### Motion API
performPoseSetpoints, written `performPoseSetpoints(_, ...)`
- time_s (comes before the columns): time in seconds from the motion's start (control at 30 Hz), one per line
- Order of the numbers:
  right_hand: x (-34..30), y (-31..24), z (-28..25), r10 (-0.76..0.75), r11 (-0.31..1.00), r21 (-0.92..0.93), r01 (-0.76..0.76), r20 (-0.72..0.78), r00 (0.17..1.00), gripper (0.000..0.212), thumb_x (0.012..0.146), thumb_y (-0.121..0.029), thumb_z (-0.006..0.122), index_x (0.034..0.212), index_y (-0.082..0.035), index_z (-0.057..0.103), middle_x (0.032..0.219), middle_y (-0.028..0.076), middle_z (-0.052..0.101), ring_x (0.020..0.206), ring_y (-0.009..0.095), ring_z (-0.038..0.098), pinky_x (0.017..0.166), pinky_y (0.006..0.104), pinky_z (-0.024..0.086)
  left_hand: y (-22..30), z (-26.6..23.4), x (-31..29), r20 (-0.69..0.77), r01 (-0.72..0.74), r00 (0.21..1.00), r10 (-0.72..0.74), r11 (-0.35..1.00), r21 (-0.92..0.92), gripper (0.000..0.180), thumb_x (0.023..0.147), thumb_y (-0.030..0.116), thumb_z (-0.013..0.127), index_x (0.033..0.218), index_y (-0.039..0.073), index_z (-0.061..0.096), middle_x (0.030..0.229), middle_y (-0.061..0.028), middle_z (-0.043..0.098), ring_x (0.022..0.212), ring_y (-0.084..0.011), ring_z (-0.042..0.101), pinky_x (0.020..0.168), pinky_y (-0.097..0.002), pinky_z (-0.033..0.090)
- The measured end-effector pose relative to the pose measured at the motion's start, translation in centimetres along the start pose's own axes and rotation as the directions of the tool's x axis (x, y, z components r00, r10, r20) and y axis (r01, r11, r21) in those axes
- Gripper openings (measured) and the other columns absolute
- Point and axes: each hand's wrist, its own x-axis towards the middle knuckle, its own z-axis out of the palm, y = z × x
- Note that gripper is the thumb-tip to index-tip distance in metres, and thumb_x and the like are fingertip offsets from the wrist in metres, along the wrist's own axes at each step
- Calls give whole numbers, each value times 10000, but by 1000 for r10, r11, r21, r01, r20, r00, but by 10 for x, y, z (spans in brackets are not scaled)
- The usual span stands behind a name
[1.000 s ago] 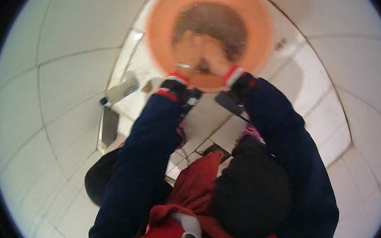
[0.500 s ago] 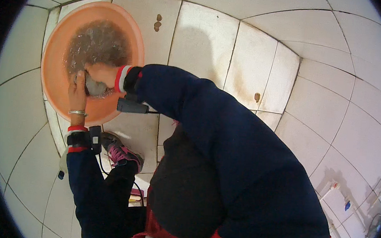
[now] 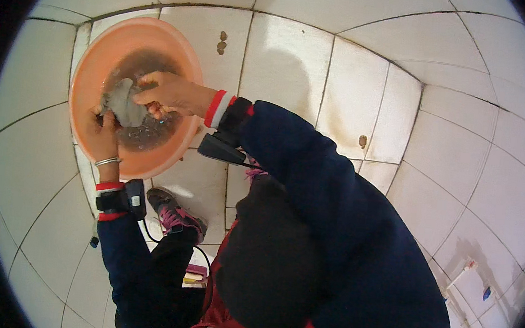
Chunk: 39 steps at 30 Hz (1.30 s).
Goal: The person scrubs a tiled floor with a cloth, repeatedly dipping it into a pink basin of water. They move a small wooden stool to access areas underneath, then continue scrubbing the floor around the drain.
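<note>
A wet grey cloth (image 3: 124,104) is bunched up at the murky water in an orange plastic basin (image 3: 162,170). Its left lower edge is in the closed fingers of my left hand (image 3: 104,138), which reaches over the near rim. From the right, my right hand (image 3: 172,91) has its fingers curled at the cloth's right side, closed on it. Some fingertips of both hands are hidden by the cloth or by the hand itself. Dark grey water (image 3: 147,142) with small bubbles surrounds the cloth.
The basin stands on white floor tiles (image 3: 282,73) close to a tiled wall on the left. My shoe (image 3: 175,214) with pink laces is just below the basin. Wrist devices with a cable sit on both my wrists. A pipe with a blue tap handle (image 3: 486,294) is at the lower right.
My right hand has moved to the right, away from my left hand. More of the grey cloth shows between them, raised at the water's surface. The whole view has shifted slightly.
</note>
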Motion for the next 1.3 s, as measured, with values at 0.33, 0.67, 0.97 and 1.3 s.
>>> performPoseSetpoints(0.33,-8,-14,5,-427,778,-533,334,-58,902,305,717,-215,676,923,-15,574,856,48,525,670,115,500,557,254,439,40,16,-15,-135,-206,966,218,974,99,90,847,56,580,902,-2,539,750,-27,540,651,-90,513,578,-236,427)
performPoseSetpoints(0.67,-63,-97,-18,-280,765,-625,157,-103,955,411,748,-190,624,1113,-11,566,952,65,586,697,121,547,601,241,457,91,43,-19,63,-78,994,86,990,-120,140,867,94,587,983,44,527,785,5,528,613,-50,482,503,-191,397)
performPoseSetpoints(0.97,-52,-55,-110,-737,-242,-958,-156,77,671,376,765,-187,633,1134,-155,571,921,62,548,840,236,572,700,368,485,59,39,-20,171,112,981,-92,987,-112,150,879,111,568,1014,55,537,792,23,510,554,-46,455,464,-186,381)
performPoseSetpoints(1.3,-5,9,-165,-676,-395,-887,-239,105,729,549,752,-439,627,1249,-245,495,1321,96,391,1260,432,236,1002,525,291,25,32,-33,204,187,960,-191,982,42,161,898,112,528,1045,56,562,727,-6,543,547,-74,492,463,-217,410)
